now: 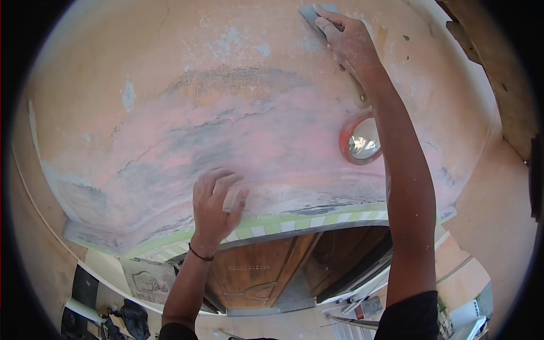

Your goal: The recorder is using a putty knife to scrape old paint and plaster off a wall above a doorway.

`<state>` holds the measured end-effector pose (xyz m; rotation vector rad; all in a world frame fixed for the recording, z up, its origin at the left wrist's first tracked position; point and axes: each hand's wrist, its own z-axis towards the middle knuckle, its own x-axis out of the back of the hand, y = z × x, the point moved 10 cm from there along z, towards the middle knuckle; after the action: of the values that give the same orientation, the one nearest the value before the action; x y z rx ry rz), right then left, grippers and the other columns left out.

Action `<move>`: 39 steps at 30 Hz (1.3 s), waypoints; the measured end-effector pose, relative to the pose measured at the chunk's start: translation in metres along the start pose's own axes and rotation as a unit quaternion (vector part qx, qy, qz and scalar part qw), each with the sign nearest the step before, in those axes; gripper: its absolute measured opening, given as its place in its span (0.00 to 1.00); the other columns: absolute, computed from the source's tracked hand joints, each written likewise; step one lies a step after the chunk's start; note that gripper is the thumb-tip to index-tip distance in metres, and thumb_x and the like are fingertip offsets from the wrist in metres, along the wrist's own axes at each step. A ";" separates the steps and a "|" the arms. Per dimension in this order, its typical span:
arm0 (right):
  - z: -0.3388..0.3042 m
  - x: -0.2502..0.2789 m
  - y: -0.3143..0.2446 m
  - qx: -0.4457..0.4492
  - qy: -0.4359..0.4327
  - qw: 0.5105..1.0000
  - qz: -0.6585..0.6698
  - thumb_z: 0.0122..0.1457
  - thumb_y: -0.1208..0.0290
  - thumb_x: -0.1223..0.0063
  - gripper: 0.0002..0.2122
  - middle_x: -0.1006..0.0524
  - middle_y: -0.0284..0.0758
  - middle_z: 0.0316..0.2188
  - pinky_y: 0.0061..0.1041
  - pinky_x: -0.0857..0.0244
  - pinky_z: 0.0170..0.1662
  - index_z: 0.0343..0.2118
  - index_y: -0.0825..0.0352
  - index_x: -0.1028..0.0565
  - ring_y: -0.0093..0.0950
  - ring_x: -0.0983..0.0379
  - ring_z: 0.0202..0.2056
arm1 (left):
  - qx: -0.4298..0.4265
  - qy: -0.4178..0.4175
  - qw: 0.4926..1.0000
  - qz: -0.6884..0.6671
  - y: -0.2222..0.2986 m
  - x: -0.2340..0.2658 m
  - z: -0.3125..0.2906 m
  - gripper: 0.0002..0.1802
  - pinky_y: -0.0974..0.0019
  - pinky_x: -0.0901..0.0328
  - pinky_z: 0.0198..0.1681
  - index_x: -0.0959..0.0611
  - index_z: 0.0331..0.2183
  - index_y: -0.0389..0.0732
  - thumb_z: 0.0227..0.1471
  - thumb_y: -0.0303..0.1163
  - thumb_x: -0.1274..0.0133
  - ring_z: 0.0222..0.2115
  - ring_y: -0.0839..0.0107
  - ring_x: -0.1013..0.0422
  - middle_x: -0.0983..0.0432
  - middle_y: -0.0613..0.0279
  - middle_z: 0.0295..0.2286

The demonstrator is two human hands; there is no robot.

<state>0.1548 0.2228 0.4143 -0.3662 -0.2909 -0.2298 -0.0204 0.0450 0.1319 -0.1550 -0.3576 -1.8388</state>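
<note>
My right hand is raised high against a peeling wall, closed round a putty knife. The putty knife has a flat grey-blue blade lying at the wall, and its handle end with a hole shows below my palm. Lower and to the left, my left hand is at the wall with bent fingers apart and nothing in it; whether its fingertips touch the surface I cannot tell. Pink, grey and white patches with cracks cover the wall around both hands.
Beside my right forearm a shiny round dome with a red rim sits on the wall, partly hidden. A green-and-white edging runs above a wooden door. Dark bags lie far below at left. Wooden boards border the upper right.
</note>
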 end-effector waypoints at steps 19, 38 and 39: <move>-0.035 -0.002 0.014 0.048 0.018 0.999 -0.005 0.67 0.63 0.48 0.17 0.19 0.52 0.42 0.36 0.29 0.50 0.57 0.51 0.23 0.44 0.19 0.42 | -0.250 0.185 0.912 0.268 0.040 0.030 0.232 0.18 0.50 0.42 0.60 0.20 0.50 0.53 0.58 0.43 0.43 0.56 0.63 0.33 0.27 0.69 0.53; -0.013 0.008 0.010 0.055 0.047 0.997 -0.019 0.66 0.61 0.47 0.18 0.19 0.51 0.44 0.37 0.30 0.51 0.57 0.53 0.23 0.49 0.22 0.47 | -0.269 0.213 0.906 0.248 0.041 0.046 0.282 0.22 0.53 0.46 0.65 0.21 0.53 0.52 0.57 0.42 0.43 0.62 0.60 0.39 0.29 0.67 0.57; 0.008 0.009 0.001 0.030 0.028 0.999 -0.031 0.65 0.60 0.47 0.18 0.19 0.51 0.44 0.37 0.30 0.51 0.57 0.52 0.23 0.49 0.22 0.46 | -0.267 0.221 0.908 0.234 0.039 0.042 0.283 0.20 0.51 0.47 0.66 0.21 0.51 0.53 0.57 0.43 0.43 0.62 0.61 0.38 0.29 0.69 0.57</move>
<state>0.1612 0.2250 0.4244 -0.2919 -0.2528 -0.2916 -0.0175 0.0879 0.4176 -0.1747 0.4770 -1.3959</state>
